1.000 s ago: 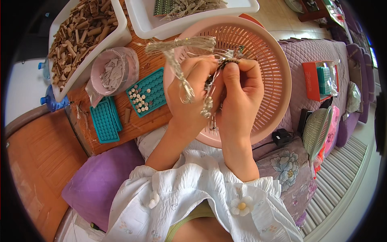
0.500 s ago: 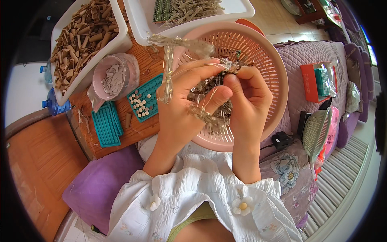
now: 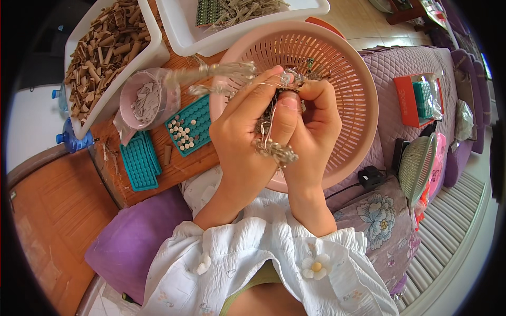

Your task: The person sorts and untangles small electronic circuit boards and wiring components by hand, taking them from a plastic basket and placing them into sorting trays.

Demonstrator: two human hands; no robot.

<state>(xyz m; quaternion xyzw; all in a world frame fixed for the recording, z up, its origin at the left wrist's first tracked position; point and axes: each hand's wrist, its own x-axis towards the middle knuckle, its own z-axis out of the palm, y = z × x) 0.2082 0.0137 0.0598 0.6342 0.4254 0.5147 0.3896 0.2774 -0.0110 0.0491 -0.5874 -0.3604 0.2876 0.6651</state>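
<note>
My left hand is closed round a bundle of thin wire string lights. One coil hangs below its thumb, and another wire bundle sticks out leftward, blurred. My right hand meets it, fingers pinched at a small clear and dark piece where the wires end. The fingertips of both hands nearly touch there, and the fingers partly hide the piece. Both hands are over a pink slotted basket, which has more tangled wire and small parts in it, mostly hidden behind the hands.
On the wooden table are a teal tray with silver discs, stacked teal trays and a pink bowl of white pieces. Behind stand a white bin of brown tube pieces and a white tray. A red box lies right.
My hands have drawn closer together and tilted, with the right hand moving left toward the left. The loose wire bundle has swung out to the left, and the lower coil hangs further down.
</note>
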